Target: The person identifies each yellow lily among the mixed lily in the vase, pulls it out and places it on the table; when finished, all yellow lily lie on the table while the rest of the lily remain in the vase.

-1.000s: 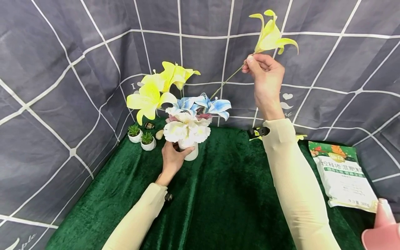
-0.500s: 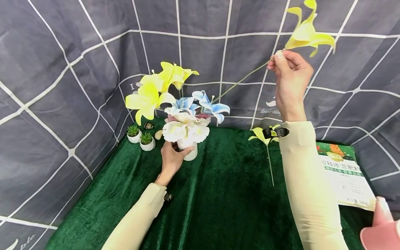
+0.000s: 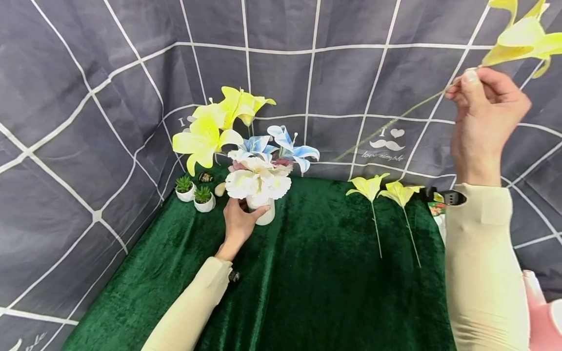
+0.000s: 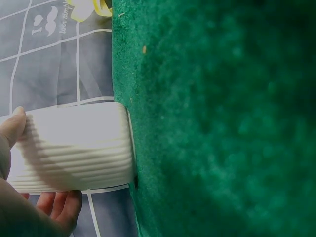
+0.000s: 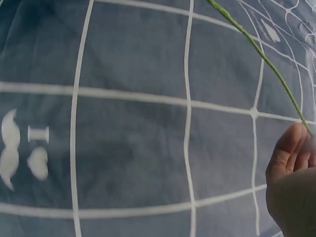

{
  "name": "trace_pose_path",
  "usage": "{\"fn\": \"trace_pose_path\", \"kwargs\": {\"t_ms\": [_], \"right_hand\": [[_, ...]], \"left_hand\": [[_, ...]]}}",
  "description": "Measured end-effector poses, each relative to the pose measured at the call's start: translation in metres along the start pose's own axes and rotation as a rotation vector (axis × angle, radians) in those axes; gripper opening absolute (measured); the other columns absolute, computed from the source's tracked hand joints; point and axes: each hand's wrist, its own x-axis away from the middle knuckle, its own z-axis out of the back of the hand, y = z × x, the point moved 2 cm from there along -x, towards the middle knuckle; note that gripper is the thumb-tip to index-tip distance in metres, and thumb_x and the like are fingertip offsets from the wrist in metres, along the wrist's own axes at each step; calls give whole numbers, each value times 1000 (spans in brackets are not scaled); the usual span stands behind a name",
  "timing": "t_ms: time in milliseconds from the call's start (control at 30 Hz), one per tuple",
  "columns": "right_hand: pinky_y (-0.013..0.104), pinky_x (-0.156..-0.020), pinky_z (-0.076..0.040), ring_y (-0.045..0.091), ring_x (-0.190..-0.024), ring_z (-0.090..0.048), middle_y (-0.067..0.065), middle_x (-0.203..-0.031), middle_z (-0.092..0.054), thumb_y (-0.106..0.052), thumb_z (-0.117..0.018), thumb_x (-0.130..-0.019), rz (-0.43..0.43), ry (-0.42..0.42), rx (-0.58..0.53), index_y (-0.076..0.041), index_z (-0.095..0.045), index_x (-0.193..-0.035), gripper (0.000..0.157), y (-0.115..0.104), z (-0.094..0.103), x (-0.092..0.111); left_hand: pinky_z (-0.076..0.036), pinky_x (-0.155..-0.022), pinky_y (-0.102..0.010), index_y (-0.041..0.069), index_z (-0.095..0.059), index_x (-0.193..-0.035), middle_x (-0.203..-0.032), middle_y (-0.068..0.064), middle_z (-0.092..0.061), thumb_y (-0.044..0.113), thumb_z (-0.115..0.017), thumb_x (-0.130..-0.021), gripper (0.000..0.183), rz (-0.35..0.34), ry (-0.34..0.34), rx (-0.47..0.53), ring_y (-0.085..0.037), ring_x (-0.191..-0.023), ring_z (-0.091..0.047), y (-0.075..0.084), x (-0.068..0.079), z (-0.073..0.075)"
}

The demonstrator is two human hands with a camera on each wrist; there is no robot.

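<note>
My left hand grips the white ribbed vase low on the table, thumb on one side and fingers round the other, as the left wrist view shows on the vase. White blooms, blue lilies and yellow lilies fill it. High at the right, my right hand pinches a yellow lily just under its bloom. Its thin stem slants down to the left, its tip apart from the bouquet. In the right wrist view the green stem runs up from the fingertips.
Two yellow lilies lie on the green cloth at the right. Small potted succulents stand left of the vase. Behind my right arm are a partly hidden bag and a pink object. Grid-patterned fabric walls surround the table.
My right hand has moved right with the yellow lily, drawing its stem away from the bouquet. Two lilies on the cloth have come into view. My left hand stays on the vase.
</note>
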Motion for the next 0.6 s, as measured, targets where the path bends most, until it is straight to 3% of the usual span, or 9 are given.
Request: {"fn": "trace_pose_path", "kwargs": {"t_ms": [133,200,367,600], "right_hand": [[28,-56,-53,25,-51,-59,20,-63,-66,16,-78,-75,38,-81,132,29,-61,-87,24,-15,10,6],[27,-55,-52,23,-51,-59,18,-61,-68,17,-77,-75,-2,-107,197,29,-63,-87,22,-16,15,12],[20,-56,-48,15,-52,-63,6,-62,-72,9,-80,-78,-157,-217,482,18,-73,-89,16,-2,28,37],[17,-48,-41,1,-55,-63,-18,-59,-68,-17,-79,-87,-397,-392,1024,-5,-80,-97,15,44,44,75]], "left_hand": [[-59,-90,-48,13,-53,-134,-122,-14,-63,31,-92,-74,74,-7,2,7,-33,-108,-69,-1,-1,-1],[-59,-90,-49,12,-52,-135,-123,-15,-63,30,-92,-73,75,-14,3,16,-33,-108,-68,-1,-2,0],[-58,-91,-52,12,-52,-135,-123,-16,-62,30,-92,-73,75,-20,4,29,-35,-109,-68,0,-2,2],[-58,-91,-50,12,-52,-134,-122,-16,-63,31,-91,-74,74,-1,-8,39,-35,-108,-68,1,1,1]]}}
